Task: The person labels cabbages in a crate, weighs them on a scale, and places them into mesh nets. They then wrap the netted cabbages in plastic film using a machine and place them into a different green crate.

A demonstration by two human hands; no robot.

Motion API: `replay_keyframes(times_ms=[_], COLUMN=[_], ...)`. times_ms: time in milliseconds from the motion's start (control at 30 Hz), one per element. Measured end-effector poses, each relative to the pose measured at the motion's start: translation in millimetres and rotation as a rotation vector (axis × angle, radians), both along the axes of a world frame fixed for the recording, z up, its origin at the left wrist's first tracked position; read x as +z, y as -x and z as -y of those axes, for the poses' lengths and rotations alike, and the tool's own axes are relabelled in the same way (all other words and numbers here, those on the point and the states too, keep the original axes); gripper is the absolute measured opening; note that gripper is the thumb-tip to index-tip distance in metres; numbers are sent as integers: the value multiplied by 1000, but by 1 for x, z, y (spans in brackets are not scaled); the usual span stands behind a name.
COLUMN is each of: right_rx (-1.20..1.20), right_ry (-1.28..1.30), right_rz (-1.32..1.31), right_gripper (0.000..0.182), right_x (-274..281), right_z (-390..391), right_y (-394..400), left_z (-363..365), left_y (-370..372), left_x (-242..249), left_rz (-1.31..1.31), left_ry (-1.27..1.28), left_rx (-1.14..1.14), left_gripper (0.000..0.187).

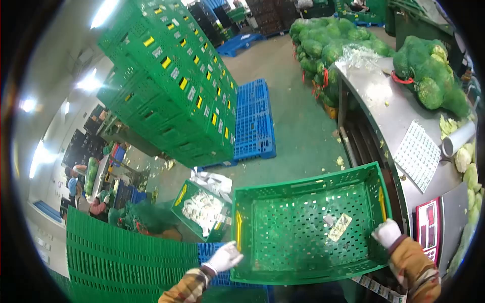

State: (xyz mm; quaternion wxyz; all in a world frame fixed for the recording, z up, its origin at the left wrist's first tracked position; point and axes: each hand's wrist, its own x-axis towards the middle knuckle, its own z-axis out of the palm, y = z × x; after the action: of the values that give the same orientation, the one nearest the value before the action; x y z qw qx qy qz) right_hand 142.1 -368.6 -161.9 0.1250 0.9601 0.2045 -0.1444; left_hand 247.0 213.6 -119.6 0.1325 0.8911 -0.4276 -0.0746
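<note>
A large green plastic crate (283, 202) with yellow handles spans the space between my hands, its open top toward me. Inside it, a paper label (340, 227) and a small scrap lie on the perforated bottom. My left hand (225, 257), in a white glove, is closed at the crate's left side, by the yellow handle. The white-gloved right hand (388, 233) closes on the right side, below the other handle. Fingertips of both hands are partly hidden by the rim.
Stacked green crates (172, 86) stand on a blue pallet (255, 118). A small crate of papers (202, 212) lies beyond my left hand. On the right, a steel table (371, 91) carries netted cabbages (429, 70), a label sheet (418, 155) and a red scale (428, 227). Another person (98, 204) is far left.
</note>
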Motion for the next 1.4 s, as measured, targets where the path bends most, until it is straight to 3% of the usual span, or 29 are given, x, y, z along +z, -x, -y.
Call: replay_keyframes(times_ms=[33,133,233,300,400,500,600,633,767,967,1033,1100,1167,1233,1300,1333,1400], right_rx=[-105,-184,-479,-648,-616,-748,-852,-988,-1239,-1534,-1564,-1589,-1599,-1604,-1700,-1744,-1807], right_ry=[-24,-170,-670,-791,-676,-816,-864,-805,-817,-797,-808,-812,-817,-769,-795,-806,-704], right_rz=[138,223,88,60,184,200,363,242,245,396,496,571,626,846,1003,1061,1184], right_gripper=[32,33,31,29,27,36,35,41,48,44,42,40,39,36,30,29,25], right_x=[-10,-32,-19,3,66,111,119,119,134,157,166,179,187,189,199,200,206], right_z=[-7,2,0,0,-20,-66,-122,-139,-196,-200,-189,-173,-157,-141,-124,-114,-95], right_y=[15,11,10,12,37,106,196,223,330,430,455,482,516,555,595,618,658], left_z=[-2,2,-2,-1,4,21,49,62,115,252,318,397,483,566,650,671,694], left_y=[6,9,25,38,57,65,66,65,74,119,147,191,231,284,307,336,385], left_x=[0,-10,-3,8,18,25,33,33,47,78,91,115,123,132,117,127,153], left_rz=[-41,97,5,-59,-56,-145,-157,-155,-256,-530,-786,-864,-786,-851,-578,-583,-225], left_ry=[-27,-17,-117,-121,110,175,239,266,313,445,495,532,574,654,616,610,309], left_rx=[16,25,65,63,248,257,93,59,-80,-171,-141,-178,-310,-274,-370,-372,-88], left_gripper=[20,20,14,15,23,32,39,41,42,47,55,65,73,85,103,103,111])
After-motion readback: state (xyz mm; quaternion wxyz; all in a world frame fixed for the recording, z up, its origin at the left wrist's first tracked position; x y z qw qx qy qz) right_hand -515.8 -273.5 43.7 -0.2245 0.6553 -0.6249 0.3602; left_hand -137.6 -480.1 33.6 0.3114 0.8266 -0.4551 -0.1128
